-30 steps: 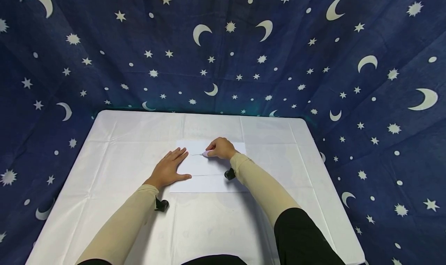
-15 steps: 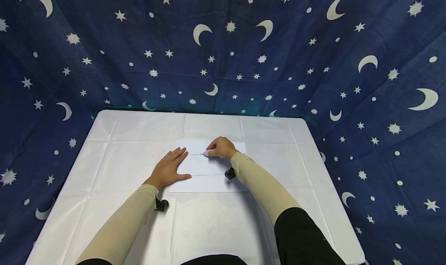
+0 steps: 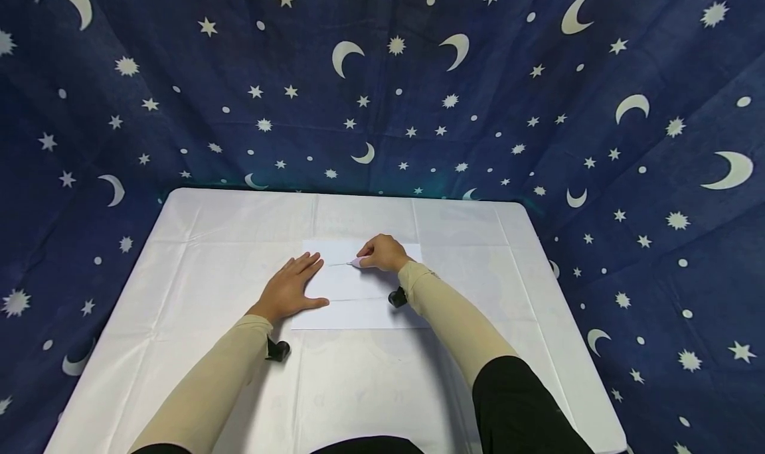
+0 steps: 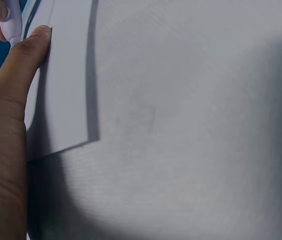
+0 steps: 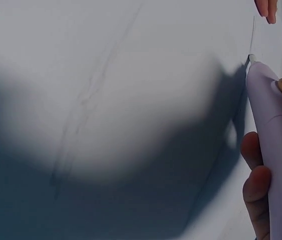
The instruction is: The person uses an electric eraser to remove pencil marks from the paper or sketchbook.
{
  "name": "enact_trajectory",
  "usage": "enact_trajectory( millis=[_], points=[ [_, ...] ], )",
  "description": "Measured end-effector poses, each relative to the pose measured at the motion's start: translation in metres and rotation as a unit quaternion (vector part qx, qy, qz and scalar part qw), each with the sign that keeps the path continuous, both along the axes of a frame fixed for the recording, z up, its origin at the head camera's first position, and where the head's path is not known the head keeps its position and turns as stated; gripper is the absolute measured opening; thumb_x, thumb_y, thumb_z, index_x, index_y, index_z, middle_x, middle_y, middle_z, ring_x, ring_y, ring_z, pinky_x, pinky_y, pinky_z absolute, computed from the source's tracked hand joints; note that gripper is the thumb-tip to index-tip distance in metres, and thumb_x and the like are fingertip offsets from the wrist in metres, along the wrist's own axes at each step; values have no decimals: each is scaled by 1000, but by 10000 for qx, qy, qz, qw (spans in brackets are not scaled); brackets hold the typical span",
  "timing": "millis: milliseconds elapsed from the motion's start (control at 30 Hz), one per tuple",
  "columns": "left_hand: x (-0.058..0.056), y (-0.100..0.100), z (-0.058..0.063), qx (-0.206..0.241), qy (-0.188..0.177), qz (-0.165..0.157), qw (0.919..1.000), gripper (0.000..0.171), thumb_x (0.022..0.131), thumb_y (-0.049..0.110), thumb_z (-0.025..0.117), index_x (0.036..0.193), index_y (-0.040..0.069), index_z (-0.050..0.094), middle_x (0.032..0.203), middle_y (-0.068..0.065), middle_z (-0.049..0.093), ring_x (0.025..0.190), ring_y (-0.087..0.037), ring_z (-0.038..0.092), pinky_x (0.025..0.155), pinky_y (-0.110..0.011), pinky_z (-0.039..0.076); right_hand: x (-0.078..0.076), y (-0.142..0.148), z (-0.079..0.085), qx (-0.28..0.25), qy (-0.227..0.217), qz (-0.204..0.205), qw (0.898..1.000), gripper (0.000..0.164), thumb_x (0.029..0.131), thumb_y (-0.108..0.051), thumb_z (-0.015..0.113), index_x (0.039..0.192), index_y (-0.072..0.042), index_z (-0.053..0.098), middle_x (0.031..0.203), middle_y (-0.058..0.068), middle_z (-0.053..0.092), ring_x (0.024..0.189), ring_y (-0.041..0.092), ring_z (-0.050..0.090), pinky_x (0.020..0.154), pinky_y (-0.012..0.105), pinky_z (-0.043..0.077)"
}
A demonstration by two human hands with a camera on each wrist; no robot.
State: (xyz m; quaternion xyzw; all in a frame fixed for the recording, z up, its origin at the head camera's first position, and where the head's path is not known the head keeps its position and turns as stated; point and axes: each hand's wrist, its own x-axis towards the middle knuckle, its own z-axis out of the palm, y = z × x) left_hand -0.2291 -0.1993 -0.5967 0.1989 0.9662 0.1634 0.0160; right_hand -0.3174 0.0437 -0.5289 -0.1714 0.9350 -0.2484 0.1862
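Observation:
A sheet of white paper (image 3: 352,316) lies on the white-covered table. My left hand (image 3: 287,289) rests flat on its left part, fingers spread and thumb pointing right; the thumb also shows on the sheet in the left wrist view. My right hand (image 3: 384,253) grips a thick lilac pen-shaped tool (image 5: 276,130), thumb on top and fingers curled underneath. The tool's small pale tip is right at the near end of a thin dark line (image 5: 253,32) on the paper. A fainter line (image 3: 361,300) crosses the sheet nearer to me.
Creased white cloth covers the table (image 3: 197,268). Behind and beside it hangs a dark blue curtain (image 3: 382,89) with moons and stars. A small black wrist camera (image 3: 278,351) is strapped below the left hand, and another (image 3: 397,298) below the right.
My right hand and the lilac tool have shifted slightly to the right along the thin line. The left hand keeps its place on the paper.

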Motion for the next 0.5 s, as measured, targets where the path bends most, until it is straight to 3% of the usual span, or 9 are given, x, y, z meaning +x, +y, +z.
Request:
enact_trajectory(
  millis=[500],
  points=[
    [0, 1, 2, -54, 16, -17, 10000, 100, 65, 78, 49, 141, 14, 31, 147, 0, 22, 135, -19, 11, 109, -40, 8, 4, -8, -2, -251, -44, -28, 9997, 18, 74, -27, 74, 90, -18, 73, 84, -9, 64, 79, 7, 56, 70, 22, 46]
  ],
)
